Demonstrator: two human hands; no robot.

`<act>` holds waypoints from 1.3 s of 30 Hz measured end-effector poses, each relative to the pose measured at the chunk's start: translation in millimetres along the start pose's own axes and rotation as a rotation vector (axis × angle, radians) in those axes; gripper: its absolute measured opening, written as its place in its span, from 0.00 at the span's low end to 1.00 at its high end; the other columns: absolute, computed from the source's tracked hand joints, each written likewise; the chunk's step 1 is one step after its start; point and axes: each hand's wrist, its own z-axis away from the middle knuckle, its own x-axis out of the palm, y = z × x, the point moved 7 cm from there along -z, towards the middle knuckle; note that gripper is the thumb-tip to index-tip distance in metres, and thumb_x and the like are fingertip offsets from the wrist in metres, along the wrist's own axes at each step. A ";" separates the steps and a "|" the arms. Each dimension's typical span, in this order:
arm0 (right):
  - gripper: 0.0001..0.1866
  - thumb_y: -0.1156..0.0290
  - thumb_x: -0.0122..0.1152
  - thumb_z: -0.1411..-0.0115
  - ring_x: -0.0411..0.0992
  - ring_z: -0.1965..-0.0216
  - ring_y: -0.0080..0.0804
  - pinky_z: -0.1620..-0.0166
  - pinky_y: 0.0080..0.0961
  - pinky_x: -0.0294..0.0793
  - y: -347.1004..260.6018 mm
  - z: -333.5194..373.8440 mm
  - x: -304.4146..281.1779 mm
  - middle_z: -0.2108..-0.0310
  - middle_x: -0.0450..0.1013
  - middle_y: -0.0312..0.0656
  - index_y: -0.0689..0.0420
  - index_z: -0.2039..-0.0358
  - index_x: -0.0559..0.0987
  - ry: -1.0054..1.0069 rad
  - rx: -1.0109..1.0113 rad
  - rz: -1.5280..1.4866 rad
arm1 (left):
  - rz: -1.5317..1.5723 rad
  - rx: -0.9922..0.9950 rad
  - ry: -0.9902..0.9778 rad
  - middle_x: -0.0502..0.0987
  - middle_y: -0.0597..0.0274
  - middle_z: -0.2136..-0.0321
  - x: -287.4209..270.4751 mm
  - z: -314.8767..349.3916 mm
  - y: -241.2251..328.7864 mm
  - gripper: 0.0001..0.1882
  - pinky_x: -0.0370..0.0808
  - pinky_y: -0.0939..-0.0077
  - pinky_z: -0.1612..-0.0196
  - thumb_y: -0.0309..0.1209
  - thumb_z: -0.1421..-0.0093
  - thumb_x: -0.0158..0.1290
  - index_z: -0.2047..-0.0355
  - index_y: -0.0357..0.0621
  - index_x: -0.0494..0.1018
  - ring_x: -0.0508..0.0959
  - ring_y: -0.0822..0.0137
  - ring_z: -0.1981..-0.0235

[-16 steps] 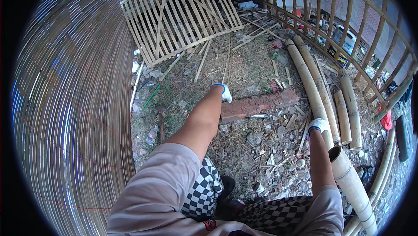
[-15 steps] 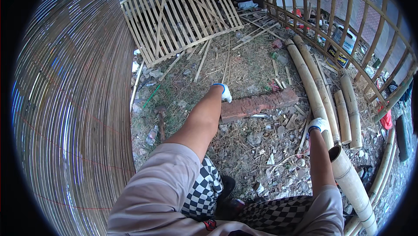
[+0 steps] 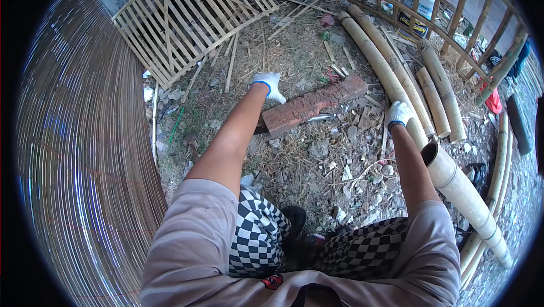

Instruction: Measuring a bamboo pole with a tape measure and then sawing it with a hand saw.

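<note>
grip apart, my left hand [image 3: 268, 85] hangs just beside the brick slab [image 3: 315, 105]; my right hand [image 3: 399, 113] touches a bamboo pole [image 3: 378, 66], closure unclear.

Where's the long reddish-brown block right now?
In the head view, the reddish-brown block lies just above the picture's middle, between the left hand and the long bamboo poles.

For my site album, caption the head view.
Gloved left hand beside a reddish block, gloved right hand at a bamboo pole.
</note>
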 end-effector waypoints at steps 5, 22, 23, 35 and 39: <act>0.42 0.58 0.76 0.51 0.74 0.45 0.52 0.48 0.52 0.77 -77.5 16.9 -48.3 0.44 0.71 0.52 0.56 0.38 0.68 -0.094 -0.437 -0.188 | 0.057 0.247 0.062 0.63 0.36 0.33 0.8 3.0 125.1 0.77 0.65 0.49 0.32 0.63 0.66 0.72 0.25 0.39 0.43 0.66 0.39 0.34; 0.36 0.53 0.69 0.45 0.76 0.50 0.58 0.47 0.49 0.77 -140.0 67.1 -338.2 0.53 0.75 0.60 0.62 0.41 0.71 0.318 -0.787 -0.904 | 0.323 0.045 -0.026 0.74 0.40 0.40 72.4 -34.4 -24.1 0.65 0.71 0.60 0.35 0.45 0.66 0.72 0.26 0.50 0.55 0.73 0.47 0.37; 0.35 0.53 0.68 0.44 0.76 0.50 0.57 0.47 0.49 0.77 -114.6 61.8 -353.6 0.52 0.75 0.60 0.62 0.41 0.72 0.339 -0.770 -0.859 | 0.230 0.007 -0.020 0.74 0.41 0.39 58.8 -29.5 -27.1 0.65 0.72 0.58 0.36 0.45 0.67 0.72 0.26 0.52 0.55 0.74 0.47 0.37; 0.45 0.52 0.82 0.53 0.74 0.41 0.47 0.37 0.38 0.73 169.5 137.6 -310.6 0.44 0.75 0.51 0.58 0.38 0.73 -0.068 -0.616 -0.477 | 0.898 0.663 0.178 0.83 0.52 0.54 -107.4 45.3 228.3 0.29 0.76 0.70 0.45 0.45 0.47 0.71 0.52 0.37 0.80 0.82 0.62 0.50; 0.55 0.59 0.87 0.67 0.73 0.40 0.47 0.36 0.40 0.72 228.0 172.8 -246.9 0.44 0.75 0.52 0.58 0.37 0.71 -0.355 -0.382 -0.458 | 0.701 1.052 0.480 0.84 0.47 0.63 -119.9 137.6 404.3 0.33 0.79 0.60 0.52 0.54 0.54 0.73 0.58 0.41 0.82 0.84 0.52 0.59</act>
